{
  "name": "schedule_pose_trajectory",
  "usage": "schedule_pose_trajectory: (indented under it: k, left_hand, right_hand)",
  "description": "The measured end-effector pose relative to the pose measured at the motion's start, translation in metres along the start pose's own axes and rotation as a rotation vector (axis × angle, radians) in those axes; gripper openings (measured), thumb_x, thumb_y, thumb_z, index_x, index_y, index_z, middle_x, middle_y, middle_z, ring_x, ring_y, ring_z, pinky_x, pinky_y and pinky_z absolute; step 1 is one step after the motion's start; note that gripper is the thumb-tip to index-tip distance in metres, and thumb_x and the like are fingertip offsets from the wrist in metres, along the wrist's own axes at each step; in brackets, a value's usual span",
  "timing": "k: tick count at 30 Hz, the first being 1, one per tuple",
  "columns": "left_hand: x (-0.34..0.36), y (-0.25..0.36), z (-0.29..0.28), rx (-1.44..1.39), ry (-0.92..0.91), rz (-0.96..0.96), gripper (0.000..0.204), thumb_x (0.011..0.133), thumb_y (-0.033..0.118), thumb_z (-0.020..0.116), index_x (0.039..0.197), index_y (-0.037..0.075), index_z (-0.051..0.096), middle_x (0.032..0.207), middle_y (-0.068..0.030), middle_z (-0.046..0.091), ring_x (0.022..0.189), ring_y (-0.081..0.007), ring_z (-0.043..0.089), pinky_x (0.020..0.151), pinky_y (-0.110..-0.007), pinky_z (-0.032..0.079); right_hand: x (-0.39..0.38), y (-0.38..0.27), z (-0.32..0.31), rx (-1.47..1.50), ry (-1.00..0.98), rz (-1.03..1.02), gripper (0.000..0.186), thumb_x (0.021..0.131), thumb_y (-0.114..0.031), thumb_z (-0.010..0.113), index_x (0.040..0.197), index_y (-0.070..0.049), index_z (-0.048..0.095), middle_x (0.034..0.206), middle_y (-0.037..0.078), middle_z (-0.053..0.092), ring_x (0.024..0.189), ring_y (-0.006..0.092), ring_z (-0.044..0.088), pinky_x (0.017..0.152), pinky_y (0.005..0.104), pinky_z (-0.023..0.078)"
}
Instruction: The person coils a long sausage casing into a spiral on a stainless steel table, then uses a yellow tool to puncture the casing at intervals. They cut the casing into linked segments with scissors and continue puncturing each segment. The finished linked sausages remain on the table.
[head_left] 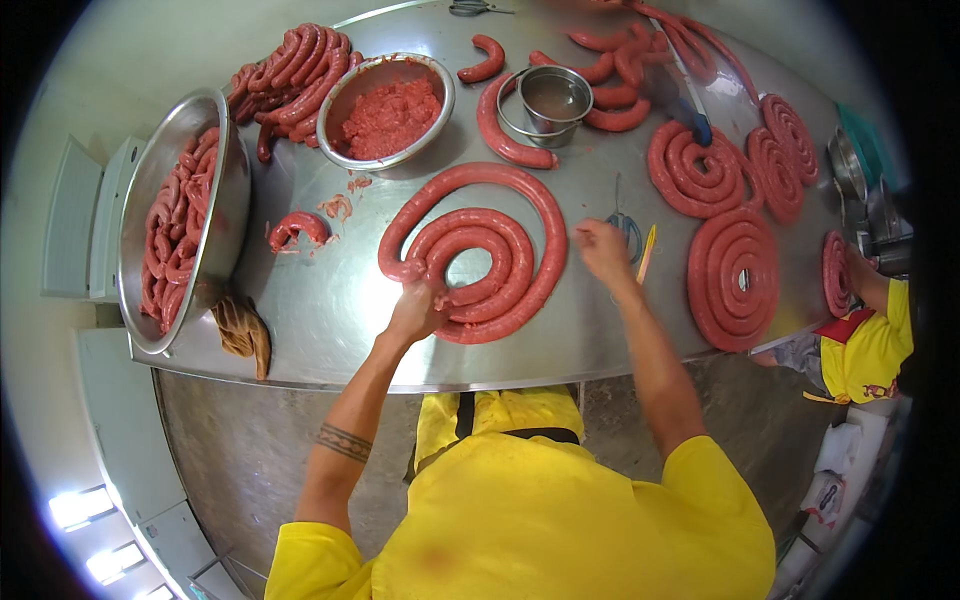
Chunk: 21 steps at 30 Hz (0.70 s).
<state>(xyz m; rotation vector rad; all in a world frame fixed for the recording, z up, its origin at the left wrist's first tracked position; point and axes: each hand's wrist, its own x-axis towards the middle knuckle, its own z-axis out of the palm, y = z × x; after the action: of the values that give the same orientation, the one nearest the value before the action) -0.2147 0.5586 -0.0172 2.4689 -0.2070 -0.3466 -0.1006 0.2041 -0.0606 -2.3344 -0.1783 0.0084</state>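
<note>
A long red raw sausage (500, 255) lies coiled in a spiral on the steel table (330, 300) in front of me. My left hand (418, 308) pinches the sausage at the near left part of the coil. To the right of the coil my right hand (602, 250) hovers over the table with fingers curled; whether it holds a thin string I cannot tell. Just right of that hand lie blue-handled scissors (628, 232) and a yellow stick (647, 253).
Further coils (733, 277) (697, 168) lie to the right. A steel bowl of minced meat (390, 115), a small steel pot (555, 98), a big bowl of sausage links (180, 225) and a brown cloth (243, 330) stand left and behind. Another person in yellow (865, 345) works at the right edge.
</note>
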Motion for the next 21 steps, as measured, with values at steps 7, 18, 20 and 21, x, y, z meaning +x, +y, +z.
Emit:
schedule_pose_trajectory:
  k: [7,18,20,21]
  left_hand:
    - [0.067,0.061,0.084,0.195,0.274,-0.185,0.047,0.081,0.034,0.077,0.102,-0.006,0.068,0.099,-0.0249,0.069,0.1,-0.0378,0.066,0.088,-0.05,0.053]
    - [0.09,0.025,0.023,-1.251,-0.547,-0.568,0.026,0.099,0.027,0.062,0.107,0.003,0.068,0.102,-0.0063,0.069,0.089,-0.0175,0.066,0.079,-0.029,0.055]
    - [0.084,0.025,0.024,-1.395,-0.558,-0.45,0.027,0.103,0.026,0.058,0.108,0.002,0.067,0.103,-0.0067,0.069,0.089,-0.0174,0.065,0.082,-0.029,0.054]
    - [0.081,0.026,0.024,-1.33,-0.532,-0.428,0.031,0.106,0.028,0.054,0.107,0.0,0.067,0.101,-0.008,0.069,0.089,-0.0177,0.065,0.085,-0.029,0.053]
  right_hand:
    - [-0.008,-0.076,0.063,0.577,-0.366,0.402,0.022,0.102,-0.011,0.055,0.113,0.004,0.068,0.1,0.013,0.074,0.079,0.0173,0.071,0.068,0.03,0.06]
    - [-0.023,-0.086,0.047,0.945,-0.491,0.702,0.035,0.103,-0.032,0.06,0.112,0.001,0.067,0.096,0.009,0.067,0.098,0.0183,0.066,0.086,0.0326,0.056]
    - [-0.018,-0.094,0.053,0.968,-0.555,0.717,0.034,0.101,-0.036,0.062,0.099,-0.003,0.068,0.083,0.006,0.064,0.081,0.0175,0.066,0.074,0.032,0.056]
    - [-0.015,-0.098,0.057,1.0,-0.598,0.693,0.035,0.1,-0.038,0.064,0.093,-0.005,0.068,0.077,0.004,0.063,0.072,0.0171,0.065,0.068,0.0316,0.055]
